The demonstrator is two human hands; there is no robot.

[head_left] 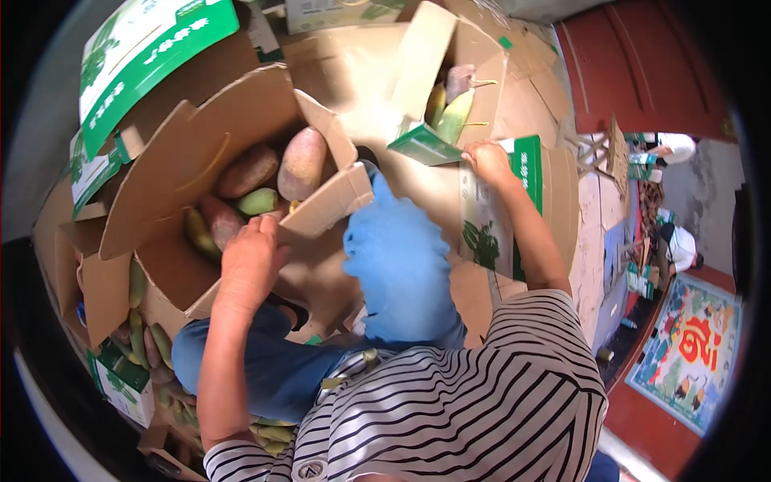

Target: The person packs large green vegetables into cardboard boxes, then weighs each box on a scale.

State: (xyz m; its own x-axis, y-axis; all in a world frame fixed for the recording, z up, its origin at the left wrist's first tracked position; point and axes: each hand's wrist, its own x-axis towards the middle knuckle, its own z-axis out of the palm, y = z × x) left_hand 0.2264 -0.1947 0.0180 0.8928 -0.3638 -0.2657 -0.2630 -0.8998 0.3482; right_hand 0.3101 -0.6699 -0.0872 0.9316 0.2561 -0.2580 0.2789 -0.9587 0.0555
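Note:
My left hand (255,261) reaches into a large open cardboard box (173,173), its fingers over a reddish vegetable (221,221); whether they grip it is hidden. Beside it in the box lie a green vegetable (258,202), a yellow-green one (201,233) and two big reddish-brown ones, the paler of them (303,165) against the right wall. At the upper right, my right hand (487,161) has its fingers closed on the edge of the green flap (426,145) of a smaller box. That box holds a pale green vegetable (456,117) and a reddish one (460,80).
Green-and-white cartons (148,60) stand at the upper left. Loose vegetables (144,341) lie in a pile at the lower left. My knees in blue trousers (401,265) are between the boxes. Two people (681,247) in white are far right, near a red patterned mat (689,353).

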